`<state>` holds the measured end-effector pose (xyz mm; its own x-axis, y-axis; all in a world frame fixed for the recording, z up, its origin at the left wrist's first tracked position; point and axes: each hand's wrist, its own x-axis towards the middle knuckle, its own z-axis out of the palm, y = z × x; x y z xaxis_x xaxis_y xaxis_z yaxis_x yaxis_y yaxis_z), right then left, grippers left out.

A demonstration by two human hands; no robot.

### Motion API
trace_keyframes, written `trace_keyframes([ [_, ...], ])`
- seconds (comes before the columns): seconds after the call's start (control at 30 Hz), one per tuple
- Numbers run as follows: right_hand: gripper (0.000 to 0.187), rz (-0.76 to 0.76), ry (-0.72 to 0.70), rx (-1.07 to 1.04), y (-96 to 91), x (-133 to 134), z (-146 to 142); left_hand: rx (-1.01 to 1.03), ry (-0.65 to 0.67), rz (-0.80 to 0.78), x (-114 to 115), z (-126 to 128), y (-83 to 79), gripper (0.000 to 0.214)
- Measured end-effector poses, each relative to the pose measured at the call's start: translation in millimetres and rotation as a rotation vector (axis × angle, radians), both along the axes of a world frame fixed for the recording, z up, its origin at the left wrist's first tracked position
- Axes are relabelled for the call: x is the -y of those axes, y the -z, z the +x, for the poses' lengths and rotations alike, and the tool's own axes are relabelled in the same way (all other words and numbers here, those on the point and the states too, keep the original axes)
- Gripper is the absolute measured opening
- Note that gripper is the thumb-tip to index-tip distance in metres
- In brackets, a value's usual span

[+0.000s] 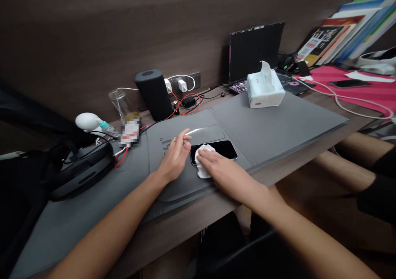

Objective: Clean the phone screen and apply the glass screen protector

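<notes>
A smartphone [227, 150] with a dark screen lies face up on a grey desk mat [266, 130]. My right hand [218, 167] presses a crumpled white tissue [204, 172] against the left part of its screen. At the phone's left end rests my left hand [176, 157], its fingers stretched out and holding nothing. The fingertips are close to the phone's edge; whether they touch it I cannot tell. Part of the screen is covered by the tissue and my right fingers.
Behind the mat stand a black speaker [154, 93], a glass jar [119, 101] and an open laptop [255, 54]. A tissue pack [266, 89] sits at the mat's back edge. A black headset-like device [83, 172] lies left. Another person's legs [346, 167] show at right.
</notes>
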<state>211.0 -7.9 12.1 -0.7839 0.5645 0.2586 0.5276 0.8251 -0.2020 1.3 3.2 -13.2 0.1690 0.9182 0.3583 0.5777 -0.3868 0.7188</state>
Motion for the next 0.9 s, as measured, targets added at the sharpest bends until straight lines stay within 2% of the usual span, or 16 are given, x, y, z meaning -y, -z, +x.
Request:
trace_keyframes([
  [0.1,0.041,-0.029,-0.011,-0.051,-1.2,-8,-25,-0.024,0.007,0.014,1,0,-0.9,0.055],
  [0.2,0.043,-0.043,0.021,-0.067,1.4,-20,-24,-0.039,0.035,0.04,2,0,-3.5,0.056],
  [0.47,0.054,0.022,0.197,-0.042,13.7,-39,58,-0.053,0.104,0.03,3,2,-10.7,0.056],
  [0.6,0.053,0.02,0.191,-0.041,15.5,-29,76,-0.059,0.118,0.025,3,3,-10.8,0.056],
  [0.73,0.058,-0.008,0.138,-0.041,14.0,-9,64,-0.059,0.128,0.027,3,4,-10.1,0.056],
  [0.9,0.053,-0.026,0.005,-0.052,8.5,0,16,-0.036,0.126,0.039,2,2,-8.3,0.061],
])
